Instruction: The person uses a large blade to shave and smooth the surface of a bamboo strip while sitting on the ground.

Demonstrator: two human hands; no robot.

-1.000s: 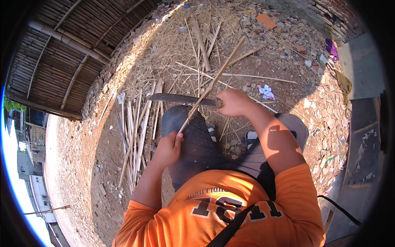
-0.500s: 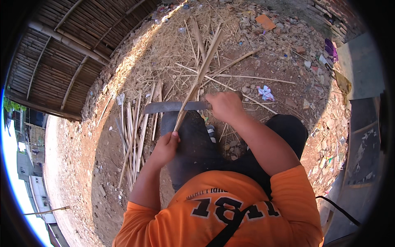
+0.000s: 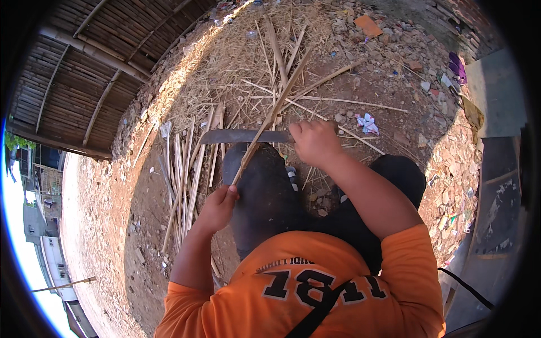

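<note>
My left hand [image 3: 218, 207] is closed on the near end of a long bamboo strip [image 3: 274, 112], which slants up and away to the right over my left knee. In my right hand [image 3: 315, 142] is the handle of a machete [image 3: 242, 136], its broad dark blade lying level and pointing left. The blade crosses the strip above the left hand and appears to touch it. How deep the edge sits in the bamboo, if at all, I cannot tell.
Split bamboo strips [image 3: 183, 180] lie in a pile left of my leg. More strips [image 3: 349, 104] and shavings [image 3: 225, 73] cover the ground ahead. A crumpled white wrapper [image 3: 367, 124] lies to the right. A slatted bamboo structure [image 3: 84, 73] stands at the far left.
My left hand has moved slightly left and toward me with the strip. The machete has shifted slightly away from me, and the strip leans further right.
</note>
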